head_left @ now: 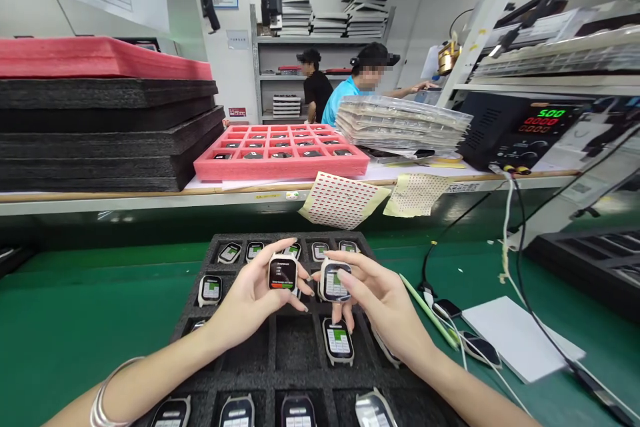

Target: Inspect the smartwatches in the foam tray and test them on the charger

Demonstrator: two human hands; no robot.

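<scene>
- Your left hand (253,290) is clamped on a watch (283,272), the thumb at its lower edge; its dark screen shows lines of text and an orange and green strip at the bottom.
- Your right hand (385,293) is clamped on a second watch (333,282), the thumb over the right side of a screen with a pale grid and some green.
- You have the two watches side by side, just apart, above the black tray (300,379).
- More watches lie in its compartments; a lower watch (339,341) sits just below your right hand.
- The tray lies on the green desk (100,287); to your right are a green pen (429,313) and a white pad (523,337).
- Beyond, a shelf (240,199) carries black foam (90,153), a pink tray (280,169) and a power supply (515,133) reading 5.00 on its top line.
</scene>
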